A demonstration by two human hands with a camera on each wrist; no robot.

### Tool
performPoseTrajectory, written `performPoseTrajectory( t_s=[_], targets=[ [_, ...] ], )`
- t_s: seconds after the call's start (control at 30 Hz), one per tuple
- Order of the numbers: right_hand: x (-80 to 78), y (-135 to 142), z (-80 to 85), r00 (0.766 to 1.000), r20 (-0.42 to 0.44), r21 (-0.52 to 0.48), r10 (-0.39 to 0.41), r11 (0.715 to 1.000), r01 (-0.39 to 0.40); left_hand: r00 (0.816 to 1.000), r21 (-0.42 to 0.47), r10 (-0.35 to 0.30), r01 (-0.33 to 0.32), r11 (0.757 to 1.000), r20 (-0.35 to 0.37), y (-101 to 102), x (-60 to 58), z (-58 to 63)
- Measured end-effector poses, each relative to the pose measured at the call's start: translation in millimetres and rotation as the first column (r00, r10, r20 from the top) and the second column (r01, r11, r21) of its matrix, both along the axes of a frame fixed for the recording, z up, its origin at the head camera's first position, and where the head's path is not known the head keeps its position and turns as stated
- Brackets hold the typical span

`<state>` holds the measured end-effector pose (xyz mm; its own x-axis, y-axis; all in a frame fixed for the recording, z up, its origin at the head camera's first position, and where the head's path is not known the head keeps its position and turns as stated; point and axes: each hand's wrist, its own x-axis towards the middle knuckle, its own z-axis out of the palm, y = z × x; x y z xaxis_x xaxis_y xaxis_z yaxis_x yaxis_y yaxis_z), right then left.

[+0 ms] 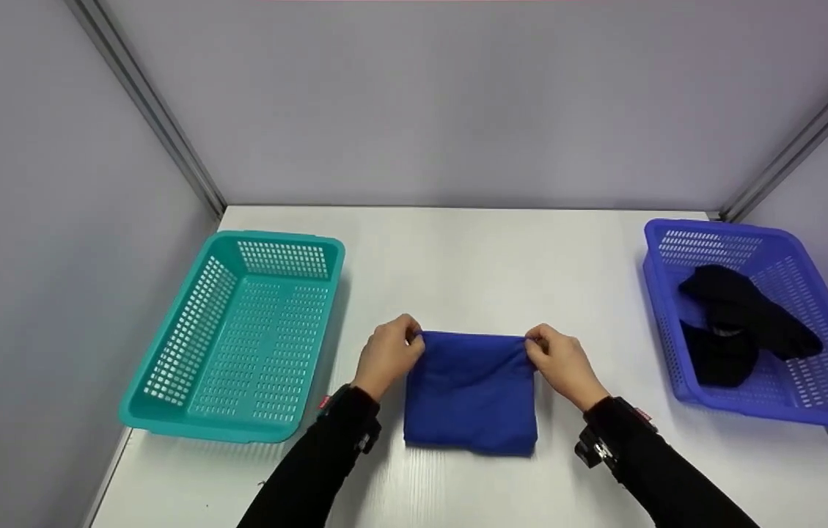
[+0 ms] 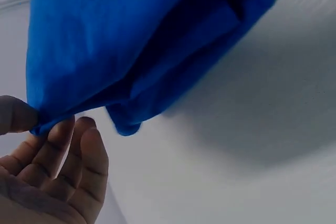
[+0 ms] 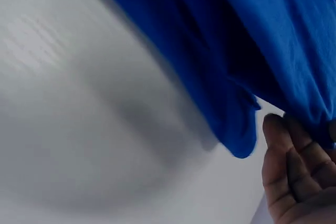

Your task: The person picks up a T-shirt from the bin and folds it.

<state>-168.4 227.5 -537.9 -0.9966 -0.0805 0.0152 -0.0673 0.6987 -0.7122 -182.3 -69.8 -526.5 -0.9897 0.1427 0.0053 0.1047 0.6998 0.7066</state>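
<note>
A blue cloth point(image 1: 469, 396), folded into a rough square with layers showing at its sides, lies between the two hands in the head view. My left hand point(image 1: 389, 353) pinches its far left corner between thumb and fingertips. At the far right corner, my right hand point(image 1: 564, 365) pinches the cloth the same way. Both wrist views show the top layer of the cloth point(image 2: 100, 40) lifted, with looser folds hanging beneath it. In the right wrist view a rounded lower fold point(image 3: 239, 135) hangs beside the fingers.
To the left stands a teal basket point(image 1: 335, 323) with nothing in it. A purple basket point(image 1: 659, 323) on the right holds black cloth items point(image 1: 751, 315). The white table point(image 1: 487, 264) is bounded by grey panels point(image 1: 458, 103) at the back and sides.
</note>
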Motion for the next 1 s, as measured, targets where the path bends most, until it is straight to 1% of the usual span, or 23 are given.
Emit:
performPoseTrajectory(
  t_s=[0.07,0.13,0.27,0.37,0.47,0.6,0.67,0.73,0.8,0.87,0.93,1.0],
  targets=[
    [-3.9,-1,-8.5,1.0,-0.016,0.054,-0.007,0.998,0.008,1.0,-0.034,0.019,-0.018,0.999,0.02,5,-4.3,-9.4],
    [-6.1,-2,-16.2,1.0,-0.012,0.082,-0.026,0.996,0.027,0.999,-0.054,0.039,-0.037,0.998,0.029,9,-7.2,-18.7],
    [-5.9,-5,-25.9,0.997,0.037,0.09,-0.072,0.994,0.068,0.996,-0.074,0.088,-0.087,0.993,0.019,15,-8.6,-34.4],
    [-5.3,-8,-28.9,0.992,0.07,0.085,-0.103,0.992,0.097,0.994,-0.082,0.108,-0.107,0.991,0.006,17,-8.5,-40.7],
    [-7.4,-11,-30.5,0.99,0.059,0.074,-0.128,0.99,0.124,0.992,-0.07,0.125,-0.123,0.99,0.025,17,-9.5,-42.9],
    [-11.1,-13,-33.0,0.989,0.005,0.049,-0.145,0.988,0.144,0.979,-0.027,0.185,-0.183,0.983,0.09,16,-11.2,-43.1],
    [-10.2,-13,-33.7,0.989,0.006,0.04,-0.149,0.988,0.149,0.972,-0.028,0.208,-0.206,0.978,0.114,15,-10.0,-43.2],
    [-7.0,-11,-34.5,0.986,0.03,0.036,-0.162,0.986,0.161,0.967,-0.038,0.215,-0.211,0.977,0.136,12,-7.1,-42.9],
    [-2.5,-9,-34.6,0.98,0.077,0.03,-0.182,0.983,0.18,0.968,-0.043,0.202,-0.198,0.979,0.15,8,-2.9,-42.5],
    [2.1,-8,-34.5,0.974,0.132,0.012,-0.186,0.982,0.186,0.971,-0.032,0.17,-0.167,0.985,0.165,5,1.1,-41.4],
    [5.3,-8,-35.1,0.97,0.171,-0.015,-0.174,0.984,0.179,0.976,-0.009,0.137,-0.137,0.99,0.167,2,4.0,-41.3],
    [7.3,-8,-35.6,0.969,0.189,-0.039,-0.159,0.985,0.169,0.981,0.01,0.114,-0.117,0.993,0.156,-1,6.0,-41.1]
  ],
)
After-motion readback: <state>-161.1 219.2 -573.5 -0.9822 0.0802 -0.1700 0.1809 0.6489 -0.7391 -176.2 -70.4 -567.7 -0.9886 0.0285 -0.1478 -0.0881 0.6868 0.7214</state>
